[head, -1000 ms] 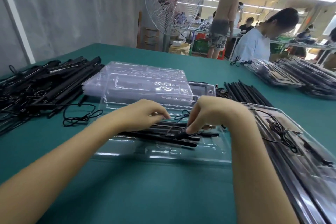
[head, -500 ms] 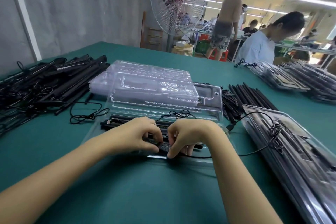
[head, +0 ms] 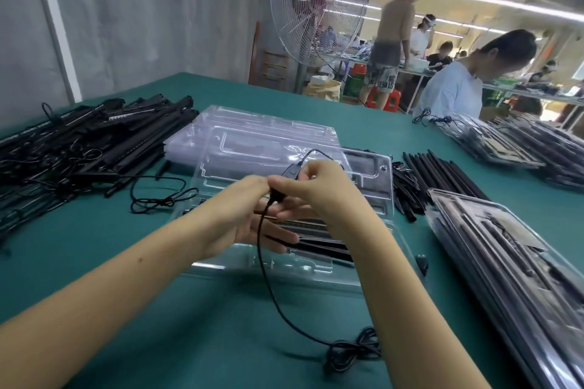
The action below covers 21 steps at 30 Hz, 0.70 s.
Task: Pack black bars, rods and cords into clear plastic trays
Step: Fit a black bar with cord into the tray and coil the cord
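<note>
A clear plastic tray [head: 278, 268] lies open on the green table in front of me, with several black bars [head: 319, 241] in its near half. Above it my left hand [head: 243, 215] and my right hand [head: 319, 189] meet and both pinch a black cord [head: 268, 287] at its plug. The cord hangs down over the tray to a bundled coil [head: 350, 350] on the table near my right forearm. Its other end loops up behind my right hand.
A heap of black bars and cords [head: 79, 148] lies at the left, with a loose cord [head: 158, 196] beside it. Empty clear trays [head: 252, 133] are stacked behind. Black rods [head: 436, 177] and filled trays [head: 512, 262] lie at the right. A person [head: 455, 88] works across the table.
My hands have risen from pressing bars into the tray and now hold a cord up between them. The cord's coil now lies on the near table.
</note>
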Available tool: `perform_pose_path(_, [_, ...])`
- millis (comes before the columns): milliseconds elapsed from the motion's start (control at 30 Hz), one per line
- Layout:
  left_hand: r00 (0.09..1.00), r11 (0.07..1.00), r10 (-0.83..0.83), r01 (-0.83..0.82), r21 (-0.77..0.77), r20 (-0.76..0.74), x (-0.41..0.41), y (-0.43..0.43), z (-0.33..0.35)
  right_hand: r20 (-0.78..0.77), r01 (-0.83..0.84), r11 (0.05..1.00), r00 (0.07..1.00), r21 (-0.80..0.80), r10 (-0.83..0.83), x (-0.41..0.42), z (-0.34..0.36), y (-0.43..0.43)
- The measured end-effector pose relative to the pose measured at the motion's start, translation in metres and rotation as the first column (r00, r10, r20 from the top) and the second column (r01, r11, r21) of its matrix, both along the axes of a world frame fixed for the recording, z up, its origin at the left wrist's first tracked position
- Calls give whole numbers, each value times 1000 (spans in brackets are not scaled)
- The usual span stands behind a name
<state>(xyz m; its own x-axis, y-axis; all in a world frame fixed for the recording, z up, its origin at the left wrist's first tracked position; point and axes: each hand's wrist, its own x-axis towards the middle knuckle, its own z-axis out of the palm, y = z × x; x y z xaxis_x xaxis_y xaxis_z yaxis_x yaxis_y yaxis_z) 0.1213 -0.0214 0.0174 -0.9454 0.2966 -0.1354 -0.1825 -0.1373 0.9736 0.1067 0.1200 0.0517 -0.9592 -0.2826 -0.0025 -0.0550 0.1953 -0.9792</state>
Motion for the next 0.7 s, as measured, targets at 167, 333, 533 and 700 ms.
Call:
perform_pose_path(167, [992, 990, -121, 123, -74, 24, -1, -6, 0, -246, 133, 961, 967, 243, -72, 1, 3, 1])
perform_pose_path(333, [970, 857, -237, 180, -482, -59, -15, -28, 12, -94, -99, 682, 966, 725, 240, 2, 14, 32])
perform_pose_path(533, [896, 607, -434, 210, -767, -98, -14, -32, 6, 35, -173, 445, 953, 879, 301, 1, 11, 46])
perform_pose_path(700, [815, 464, -515, 4, -886, -266, -13, -27, -6, 161, -303, 432, 928, 850, 336, 2, -8, 48])
